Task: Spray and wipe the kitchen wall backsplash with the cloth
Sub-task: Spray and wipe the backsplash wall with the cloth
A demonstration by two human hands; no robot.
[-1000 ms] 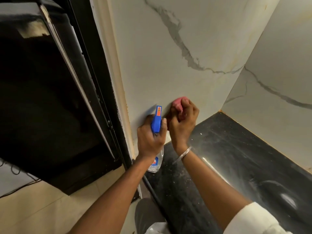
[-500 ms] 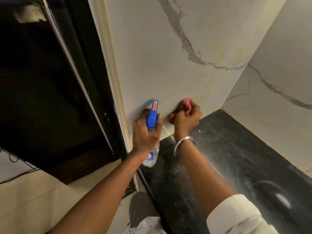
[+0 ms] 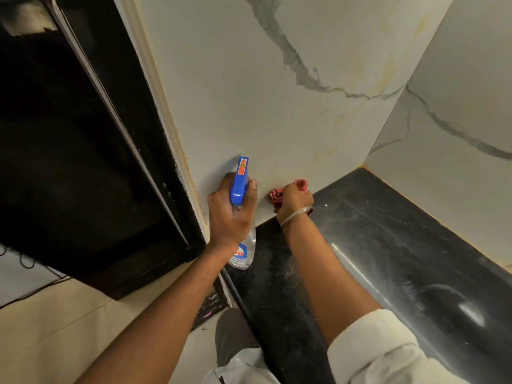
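Backsplash [image 3: 277, 120], pale veined marble, rises from a black countertop [image 3: 388, 245]. At its bottom edge, the right hand [image 3: 295, 199] presses a bunched pink cloth [image 3: 277, 195] against the wall. Just beside it, the left hand [image 3: 230, 214] is wrapped around a blue-topped spray bottle [image 3: 240, 178], nozzle toward the tile. Risk: an accidental squeeze would wet the wiping hand, and the bunched cloth may skip the wall-counter seam.

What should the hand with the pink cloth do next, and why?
Probably slide the pink cloth sideways along the backsplash. The right hand presses it low on the wall, just above the black countertop, while the left hand holds the spray bottle.
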